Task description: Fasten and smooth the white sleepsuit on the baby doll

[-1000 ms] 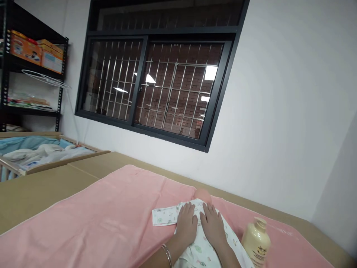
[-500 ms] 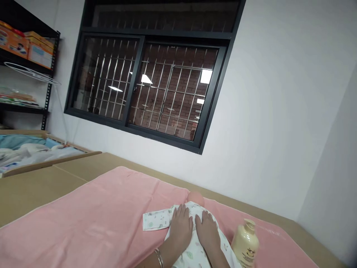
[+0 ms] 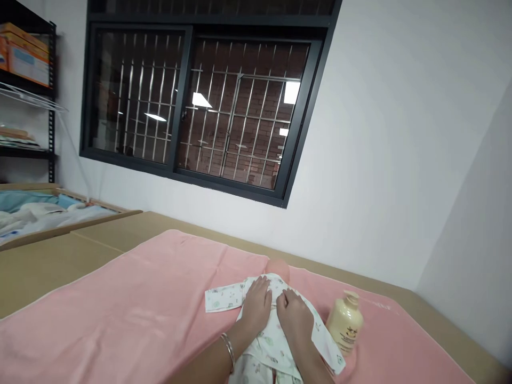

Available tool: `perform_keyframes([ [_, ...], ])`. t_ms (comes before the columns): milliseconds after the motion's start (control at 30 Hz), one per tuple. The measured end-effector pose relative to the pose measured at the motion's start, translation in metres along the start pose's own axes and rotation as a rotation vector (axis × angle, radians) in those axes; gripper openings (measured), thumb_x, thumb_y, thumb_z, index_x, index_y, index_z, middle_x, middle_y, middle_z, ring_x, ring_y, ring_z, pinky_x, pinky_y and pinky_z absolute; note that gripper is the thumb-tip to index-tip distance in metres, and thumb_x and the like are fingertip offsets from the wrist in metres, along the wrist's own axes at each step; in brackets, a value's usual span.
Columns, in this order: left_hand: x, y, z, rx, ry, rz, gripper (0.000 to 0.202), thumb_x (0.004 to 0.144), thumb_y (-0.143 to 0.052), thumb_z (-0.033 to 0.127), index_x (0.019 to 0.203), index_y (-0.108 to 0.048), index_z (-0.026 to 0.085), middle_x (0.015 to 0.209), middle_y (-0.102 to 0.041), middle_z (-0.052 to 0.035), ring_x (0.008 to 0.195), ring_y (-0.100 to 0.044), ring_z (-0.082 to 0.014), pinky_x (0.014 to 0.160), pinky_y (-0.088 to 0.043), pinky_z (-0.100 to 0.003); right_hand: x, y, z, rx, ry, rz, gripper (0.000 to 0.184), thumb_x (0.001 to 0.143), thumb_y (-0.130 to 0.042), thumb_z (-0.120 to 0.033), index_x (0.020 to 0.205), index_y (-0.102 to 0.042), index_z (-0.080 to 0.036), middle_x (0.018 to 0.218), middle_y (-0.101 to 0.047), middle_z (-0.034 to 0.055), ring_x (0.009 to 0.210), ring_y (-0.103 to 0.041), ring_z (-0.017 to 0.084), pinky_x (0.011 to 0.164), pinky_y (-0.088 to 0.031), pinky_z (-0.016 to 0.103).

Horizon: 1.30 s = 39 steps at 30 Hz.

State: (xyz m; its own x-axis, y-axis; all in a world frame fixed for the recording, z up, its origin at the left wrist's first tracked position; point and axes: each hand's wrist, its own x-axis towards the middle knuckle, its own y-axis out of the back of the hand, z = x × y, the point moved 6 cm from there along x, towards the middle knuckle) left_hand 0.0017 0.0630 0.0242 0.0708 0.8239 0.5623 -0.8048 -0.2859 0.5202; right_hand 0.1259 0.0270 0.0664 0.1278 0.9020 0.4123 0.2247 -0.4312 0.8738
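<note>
Curling the fingers of my right hand over the white printed garment is the main change; half a second ago that hand lay flat. Whether any fabric is pinched under it I cannot tell, as my knuckles cover the spot. My left hand remains opened out, fingers long and close together, palm down on the chest of the garment and holding nothing.

The garment is on a doll lying on the pink cloth, its round head at 12 o'clock from my hands. One sleeve points to 9 o'clock as before; the other sleeve, cut off by the lower edge of the picture earlier, now shows down to its cuff at 4 o'clock. My view has also dipped and swung a little towards 3 o'clock, so less of the shelf is left in sight.

At 3 o'clock a cream bottle stands capped, just beside that sleeve; its contents do not show. Around 10 o'clock, beyond the tan surface, a wooden cot holds heaped blue and white cloths. Between 10 and 11 o'clock, the shelf carries orange boxes, their insides hidden.
</note>
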Motion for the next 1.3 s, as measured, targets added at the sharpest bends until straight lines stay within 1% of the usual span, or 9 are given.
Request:
perform_keyframes([
  [167, 0.000, -0.001, 0.002, 0.051, -0.010, -0.016, 0.049, 0.093, -0.031, 0.031, 0.134, -0.052, 0.014, 0.144, -0.049, -0.0089, 0.137, -0.038, -0.0223, 0.118, -0.026, -0.043, 0.015, -0.011, 0.003, -0.061, 0.048, -0.088, 0.049, 0.094, -0.030, -0.029, 0.135, -0.052, -0.012, 0.143, -0.044, 0.0129, 0.136, -0.031, 0.029, 0.111, -0.022, 0.043],
  [333, 0.000, -0.001, 0.003, 0.041, -0.003, -0.031, 0.048, 0.092, -0.033, 0.029, 0.134, -0.052, 0.018, 0.144, -0.048, -0.0068, 0.138, -0.037, -0.0224, 0.118, -0.025, -0.045, 0.019, -0.020, 0.003, -0.064, 0.109, -0.185, 0.052, 0.096, -0.027, -0.029, 0.146, -0.039, -0.016, 0.151, -0.033, 0.0092, 0.142, -0.020, 0.027, 0.113, -0.014, 0.047],
  [500, 0.001, 0.000, 0.000, 0.006, 0.026, -0.018, 0.047, 0.090, -0.036, 0.029, 0.131, -0.054, 0.017, 0.142, -0.051, -0.0073, 0.136, -0.039, -0.0225, 0.117, -0.027, -0.044, 0.008, -0.007, -0.014, -0.138, 0.173, -0.190, 0.051, 0.096, -0.025, -0.024, 0.141, -0.044, -0.009, 0.143, -0.043, 0.0168, 0.136, -0.033, 0.027, 0.112, -0.015, 0.044],
  [667, 0.002, 0.001, -0.005, -0.040, 0.071, -0.001, 0.047, 0.088, -0.039, 0.028, 0.131, -0.055, 0.016, 0.141, -0.052, -0.0081, 0.136, -0.040, -0.0220, 0.117, -0.026, -0.041, -0.008, 0.009, -0.017, -0.250, 0.059, -0.297, 0.055, 0.096, -0.032, -0.033, 0.140, -0.043, -0.002, 0.139, -0.044, 0.0258, 0.130, -0.040, 0.034, 0.110, -0.016, 0.051],
  [733, 0.001, 0.000, -0.007, -0.046, 0.093, 0.000, 0.048, 0.088, -0.039, 0.028, 0.132, -0.054, 0.016, 0.142, -0.051, -0.0081, 0.136, -0.040, -0.0220, 0.117, -0.026, -0.041, -0.008, 0.009, -0.012, -0.229, 0.015, -0.355, 0.057, 0.097, -0.031, -0.037, 0.143, -0.039, -0.004, 0.141, -0.042, 0.0253, 0.132, -0.039, 0.035, 0.110, -0.018, 0.052],
  [833, 0.002, -0.003, -0.008, -0.026, 0.092, -0.015, 0.049, 0.088, -0.039, 0.029, 0.134, -0.052, 0.014, 0.143, -0.050, -0.0093, 0.137, -0.038, -0.0228, 0.117, -0.026, -0.042, 0.002, 0.000, -0.001, -0.154, -0.008, -0.340, 0.058, 0.099, -0.026, -0.039, 0.145, -0.035, -0.005, 0.144, -0.038, 0.0243, 0.134, -0.035, 0.034, 0.109, -0.022, 0.050],
  [1000, 0.002, -0.004, -0.010, -0.020, 0.090, -0.018, 0.050, 0.087, -0.041, 0.029, 0.134, -0.053, 0.014, 0.142, -0.050, -0.0095, 0.137, -0.037, -0.0237, 0.117, -0.026, -0.043, 0.016, -0.016, 0.001, -0.049, 0.126, -0.266, 0.053, 0.100, -0.024, -0.034, 0.147, -0.034, -0.013, 0.152, -0.028, 0.0161, 0.141, -0.022, 0.028, 0.113, -0.016, 0.044],
  [1133, 0.002, 0.000, -0.008, -0.057, 0.090, 0.000, 0.049, 0.087, -0.041, 0.029, 0.132, -0.054, 0.015, 0.141, -0.051, -0.0088, 0.136, -0.039, -0.0228, 0.116, -0.028, -0.041, 0.004, -0.005, -0.010, -0.081, 0.194, -0.283, 0.051, 0.097, -0.027, -0.027, 0.143, -0.040, -0.009, 0.144, -0.040, 0.0197, 0.136, -0.033, 0.028, 0.111, -0.020, 0.044],
  [1300, 0.002, -0.002, -0.010, -0.066, 0.099, 0.003, 0.048, 0.088, -0.040, 0.029, 0.131, -0.055, 0.015, 0.141, -0.052, -0.0081, 0.136, -0.040, -0.0224, 0.116, -0.028, -0.040, -0.004, 0.006, -0.011, -0.117, 0.088, -0.290, 0.051, 0.097, -0.028, -0.033, 0.135, -0.049, -0.006, 0.128, -0.055, 0.0219, 0.123, -0.047, 0.032, 0.106, -0.027, 0.046],
])
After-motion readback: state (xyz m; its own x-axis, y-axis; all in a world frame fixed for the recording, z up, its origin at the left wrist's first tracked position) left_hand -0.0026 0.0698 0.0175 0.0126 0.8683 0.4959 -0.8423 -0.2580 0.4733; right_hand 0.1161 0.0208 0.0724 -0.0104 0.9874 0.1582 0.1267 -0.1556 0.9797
